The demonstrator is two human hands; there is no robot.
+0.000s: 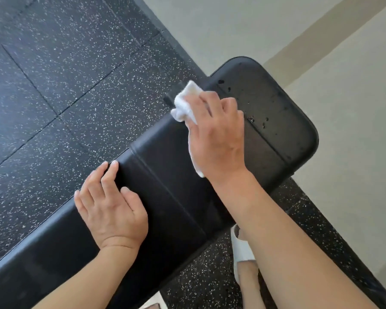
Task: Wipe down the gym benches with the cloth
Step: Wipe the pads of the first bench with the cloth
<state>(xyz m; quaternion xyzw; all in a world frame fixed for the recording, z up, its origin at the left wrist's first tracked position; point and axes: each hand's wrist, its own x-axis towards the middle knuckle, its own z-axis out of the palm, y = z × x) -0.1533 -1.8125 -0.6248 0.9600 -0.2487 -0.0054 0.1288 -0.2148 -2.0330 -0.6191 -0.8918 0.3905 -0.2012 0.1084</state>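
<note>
Right hand (218,139) presses the cloth (185,103) flat on the bench (165,175), toward 1 o'clock. Left hand (112,208) rests open, bracing. I'd sweep those droplets (257,120) with long overlapping passes.

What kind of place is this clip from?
Most likely a gym. A black padded bench with a separate seat pad stands on black rubber floor tiles flecked with white, close to a plain pale wall. The right hand holds a white cloth on the padding.
</note>
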